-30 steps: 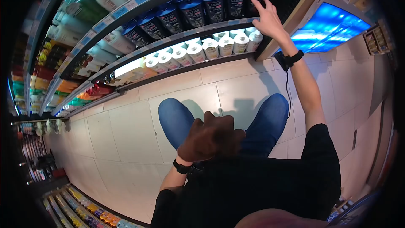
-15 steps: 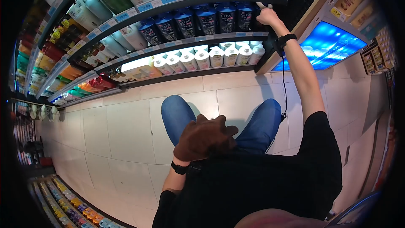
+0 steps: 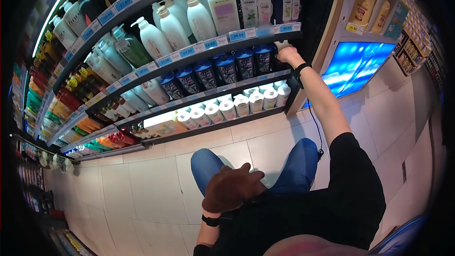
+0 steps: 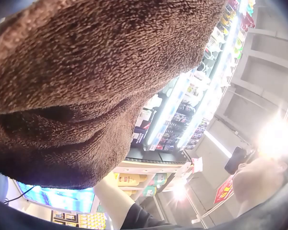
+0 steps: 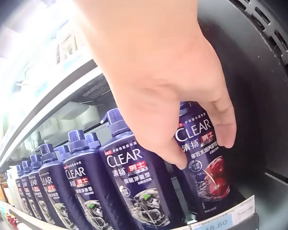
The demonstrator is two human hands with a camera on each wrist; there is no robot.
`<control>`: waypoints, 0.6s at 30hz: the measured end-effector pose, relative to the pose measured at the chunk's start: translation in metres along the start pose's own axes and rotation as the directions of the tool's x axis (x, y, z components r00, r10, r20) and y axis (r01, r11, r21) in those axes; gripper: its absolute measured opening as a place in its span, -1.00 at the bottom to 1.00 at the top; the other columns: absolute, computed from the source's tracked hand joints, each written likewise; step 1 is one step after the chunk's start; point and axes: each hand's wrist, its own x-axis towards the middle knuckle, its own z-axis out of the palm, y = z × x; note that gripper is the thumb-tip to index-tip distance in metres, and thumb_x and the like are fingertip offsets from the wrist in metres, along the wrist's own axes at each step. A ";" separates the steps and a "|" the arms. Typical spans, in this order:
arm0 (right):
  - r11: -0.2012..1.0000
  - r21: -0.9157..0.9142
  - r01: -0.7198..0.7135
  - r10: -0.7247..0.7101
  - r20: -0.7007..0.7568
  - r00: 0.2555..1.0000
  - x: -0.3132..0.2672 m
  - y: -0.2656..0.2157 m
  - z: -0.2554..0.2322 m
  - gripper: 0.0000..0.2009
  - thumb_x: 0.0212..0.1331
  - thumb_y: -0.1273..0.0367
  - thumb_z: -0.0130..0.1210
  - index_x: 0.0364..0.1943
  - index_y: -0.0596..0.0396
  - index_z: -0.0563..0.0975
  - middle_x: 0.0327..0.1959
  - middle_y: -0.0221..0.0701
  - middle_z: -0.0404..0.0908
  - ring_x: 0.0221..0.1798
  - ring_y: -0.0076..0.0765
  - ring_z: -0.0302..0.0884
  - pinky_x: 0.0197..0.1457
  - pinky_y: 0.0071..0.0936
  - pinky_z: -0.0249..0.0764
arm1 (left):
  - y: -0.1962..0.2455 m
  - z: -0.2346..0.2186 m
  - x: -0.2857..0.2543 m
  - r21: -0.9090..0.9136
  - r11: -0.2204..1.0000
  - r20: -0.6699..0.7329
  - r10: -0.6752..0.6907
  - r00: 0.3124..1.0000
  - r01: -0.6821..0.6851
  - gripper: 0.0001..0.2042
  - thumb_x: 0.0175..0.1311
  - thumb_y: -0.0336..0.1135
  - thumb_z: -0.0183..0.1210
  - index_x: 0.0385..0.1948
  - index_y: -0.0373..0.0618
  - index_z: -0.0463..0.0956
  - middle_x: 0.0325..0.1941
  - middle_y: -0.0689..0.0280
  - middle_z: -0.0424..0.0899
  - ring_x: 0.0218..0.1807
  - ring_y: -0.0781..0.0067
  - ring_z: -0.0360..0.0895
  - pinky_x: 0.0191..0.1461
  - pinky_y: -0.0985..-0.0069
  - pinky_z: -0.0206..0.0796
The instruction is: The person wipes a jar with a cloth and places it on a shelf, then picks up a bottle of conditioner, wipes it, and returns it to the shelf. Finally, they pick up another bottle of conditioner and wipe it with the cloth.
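Note:
At the right end of a row of dark blue CLEAR shampoo bottles, my right hand point(image 5: 168, 91) reaches down from above. It grips the upper part of the last shampoo bottle point(image 5: 209, 177), thumb on one side and fingers on the other. That bottle stands on the shelf behind a price tag point(image 5: 218, 224), with a red picture on its label. Close by on its left is another pump bottle point(image 5: 139, 187). Low over my lap, a brown terry cloth covering point(image 3: 232, 189) hides my left hand completely; its folds fill much of the left wrist view.
A dark shelf side wall point(image 5: 259, 105) rises right beside the gripped bottle. White bottles point(image 3: 241, 105) line the lit bottom shelf, and larger pump bottles point(image 3: 201, 19) stand above. To the right are a wooden end panel point(image 3: 327, 33) and a glowing blue screen point(image 3: 358, 68).
My right hand has gone from spread fingers beside the last bottle to a grip at the end of the row. The head view has tilted up, showing more upper shelves. My left hand stays over my lap.

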 end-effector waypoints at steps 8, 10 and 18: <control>1.000 0.010 -0.027 0.027 0.077 0.997 0.025 0.007 0.016 -0.33 0.42 -0.01 0.24 0.56 -0.32 0.34 0.46 -0.20 0.57 0.53 0.02 0.47 0.55 -0.14 0.42 | -0.004 -0.007 -0.007 0.001 1.000 0.008 0.016 1.000 -0.017 -0.53 0.01 -0.25 0.49 0.03 0.43 0.66 -0.08 0.45 0.66 -0.17 0.20 0.63 -0.10 0.33 0.51; 0.998 -0.044 -0.043 0.050 0.168 0.984 0.017 0.002 0.001 -0.34 0.44 -0.04 0.19 0.57 -0.31 0.35 0.48 -0.20 0.56 0.54 0.01 0.47 0.57 -0.15 0.40 | -0.003 -0.005 -0.010 -0.011 1.000 0.013 0.017 1.000 -0.017 -0.52 0.00 -0.25 0.49 0.04 0.43 0.65 -0.08 0.45 0.66 -0.17 0.19 0.63 -0.10 0.33 0.51; 0.997 -0.018 -0.073 0.076 0.198 0.977 -0.005 -0.005 -0.020 -0.43 0.48 -0.06 0.07 0.45 -0.17 0.56 0.47 -0.17 0.58 0.58 0.04 0.44 0.61 -0.21 0.34 | -0.001 -0.004 -0.027 -0.044 0.999 0.013 -0.023 1.000 0.024 -0.45 -0.03 -0.28 0.50 0.09 0.44 0.64 -0.07 0.45 0.68 -0.16 0.16 0.65 -0.09 0.33 0.54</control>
